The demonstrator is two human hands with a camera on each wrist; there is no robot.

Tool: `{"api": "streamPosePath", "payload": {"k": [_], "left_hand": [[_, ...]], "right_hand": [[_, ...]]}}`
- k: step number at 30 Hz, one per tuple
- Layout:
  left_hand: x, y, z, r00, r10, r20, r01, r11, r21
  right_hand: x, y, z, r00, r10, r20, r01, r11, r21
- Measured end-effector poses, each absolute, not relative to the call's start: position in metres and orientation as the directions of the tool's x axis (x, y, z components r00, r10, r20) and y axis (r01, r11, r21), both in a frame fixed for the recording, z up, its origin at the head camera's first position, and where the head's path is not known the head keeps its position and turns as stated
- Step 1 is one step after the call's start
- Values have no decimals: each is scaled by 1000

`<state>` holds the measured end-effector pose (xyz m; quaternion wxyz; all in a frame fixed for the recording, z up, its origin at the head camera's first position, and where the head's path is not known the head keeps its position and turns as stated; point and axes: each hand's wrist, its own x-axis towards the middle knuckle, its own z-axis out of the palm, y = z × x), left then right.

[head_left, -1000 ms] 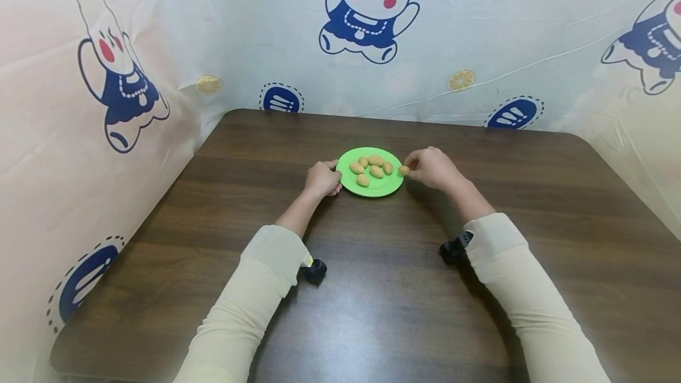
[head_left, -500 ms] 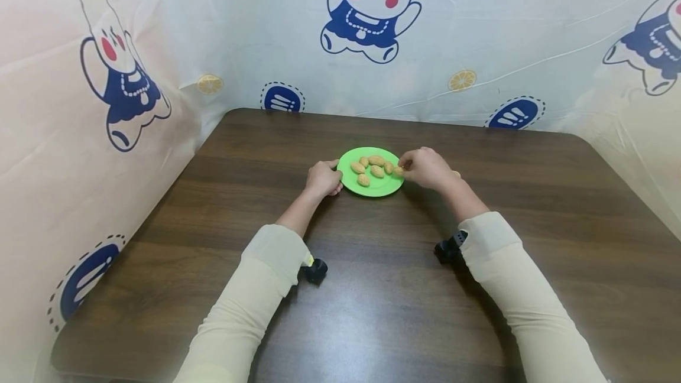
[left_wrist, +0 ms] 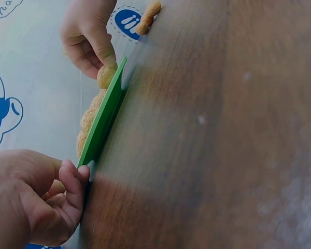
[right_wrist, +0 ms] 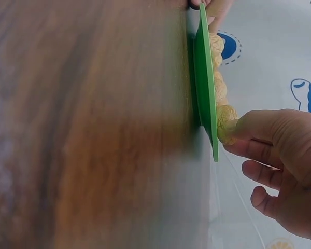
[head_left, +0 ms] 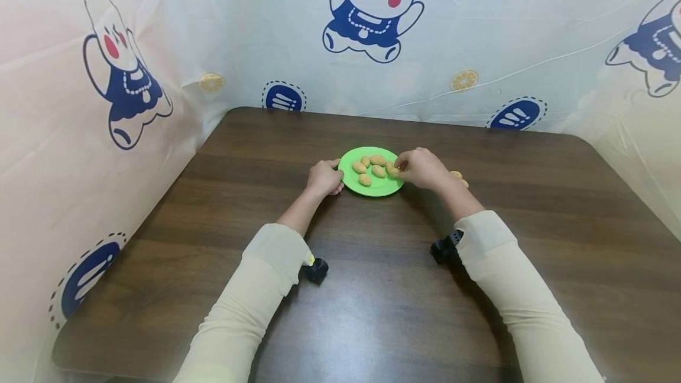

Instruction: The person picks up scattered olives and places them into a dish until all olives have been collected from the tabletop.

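A green plate (head_left: 372, 190) bears several unshelled peanuts (head_left: 378, 171) near the table's far side. My left hand (head_left: 324, 178) grips the plate's left rim; in the left wrist view its fingers (left_wrist: 70, 181) are curled at the plate's edge. Just inside the opposite rim, my right hand (head_left: 422, 169) pinches a peanut (right_wrist: 226, 124) between thumb and fingers. The right wrist view shows this peanut low at the plate's surface, close by the others. Whether it bears its weight on the plate I cannot tell.
More peanuts (head_left: 456, 174) lie on the brown wooden table (head_left: 372, 288), partly hidden behind my right wrist. One loose peanut (left_wrist: 149, 17) shows past the plate in the left wrist view. A printed curtain (head_left: 298, 28) stands around the table's back and sides.
My right hand has moved left, carrying the peanut from the plate's right rim to the peanuts on it. Peanuts behind the right wrist have come into sight. The left hand stays put.
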<state>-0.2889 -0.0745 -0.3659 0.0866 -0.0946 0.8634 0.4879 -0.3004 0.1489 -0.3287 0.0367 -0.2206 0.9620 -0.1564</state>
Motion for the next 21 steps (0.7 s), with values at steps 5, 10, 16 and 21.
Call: {"api": "streamPosePath", "payload": {"k": [5,10,16,21], "left_hand": [[-288,-75,-365,-969,-75,-235,-240,506,828],[-288,-75,-365,-970,-69,-234,-236,509,828],[-288,-75,-365,-969,-72,-235,-238,510,827],[-288,-75,-365,-969,-77,-234,-240,506,828]], "right_hand": [[-301,147,-329,-895,-447,-6,-424,853,-306],[-302,146,-329,-894,-448,-16,-423,856,-297],[-302,145,-329,-893,-450,-26,-422,855,-303],[-303,145,-329,-894,-447,-41,-416,859,-298]]}}
